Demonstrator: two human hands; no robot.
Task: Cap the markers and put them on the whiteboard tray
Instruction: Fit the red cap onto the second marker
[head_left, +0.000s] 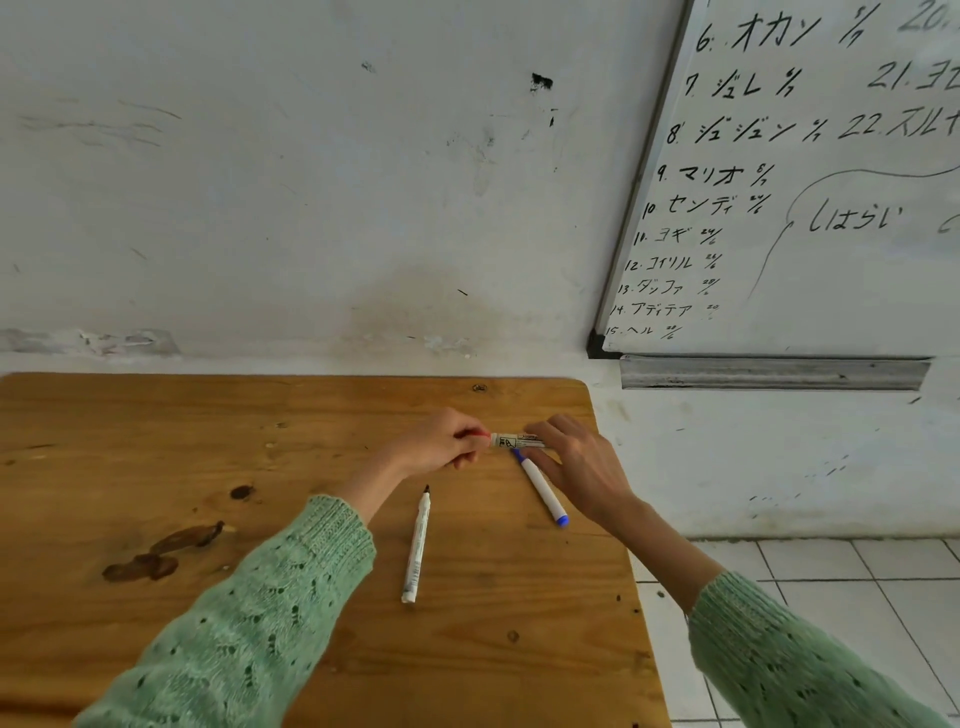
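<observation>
Head view: nearest, a black-tipped marker (417, 545) lies uncapped on the wooden table (156, 467), below both hands. A blue marker (543, 488) lies slantwise just under the right hand (576, 462), which grips a white, labelled marker barrel (517, 441). The left hand (441, 441) pinches a red cap (480, 435) at the barrel's end. Beyond, the metal whiteboard tray (774, 373) sits under the whiteboard (831, 182) on a scuffed white wall.

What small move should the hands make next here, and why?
Probably press the red cap in the left hand fully onto the marker that the right hand grips. The two already meet end to end above the table, while the tray holds nothing and two uncapped markers lie waiting.
</observation>
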